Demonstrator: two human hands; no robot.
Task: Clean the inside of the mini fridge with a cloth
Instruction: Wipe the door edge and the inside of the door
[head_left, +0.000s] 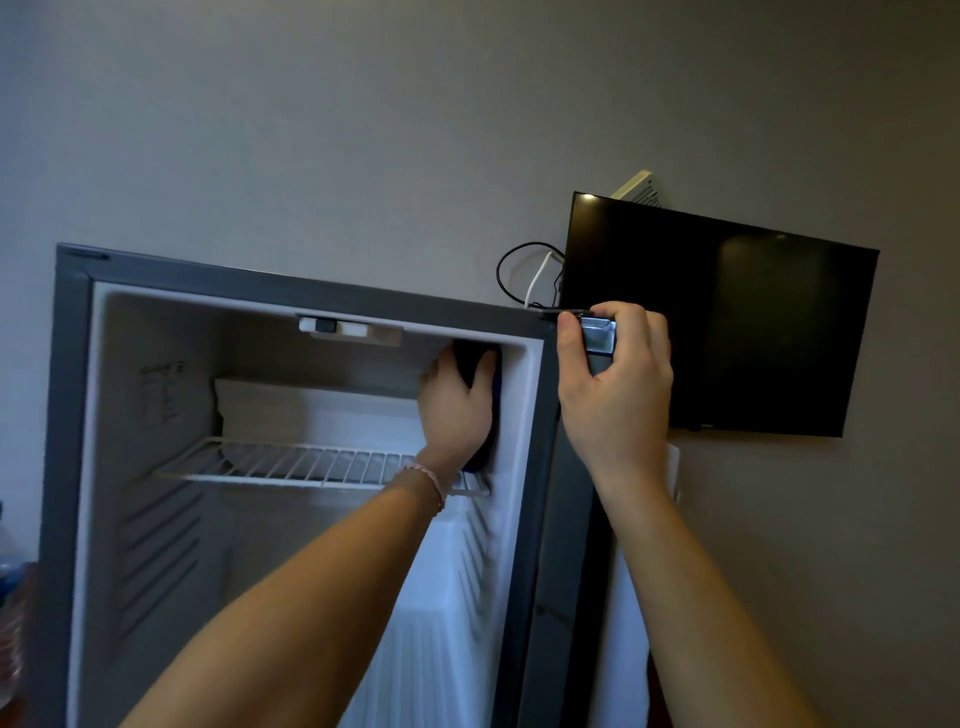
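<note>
The mini fridge (67, 415) stands open, its white interior facing me. A dark blue cloth (470, 364) lies against the inner right wall near the top. My left hand (457, 410) holds it there, with the cloth showing between thumb and fingers and again below the wrist. The fridge door (571, 519) is swung out to the right and seen edge-on. My right hand (618, 384) grips its top corner, fingers curled over the top and thumb on the near face.
A white wire shelf (291, 462) crosses the fridge just below my left hand, with a white freezer box (311, 405) behind it. A black wall-mounted TV (727, 312) hangs right of the door, with cables (519, 280) beside it. Bottles (8, 597) are at the far left edge.
</note>
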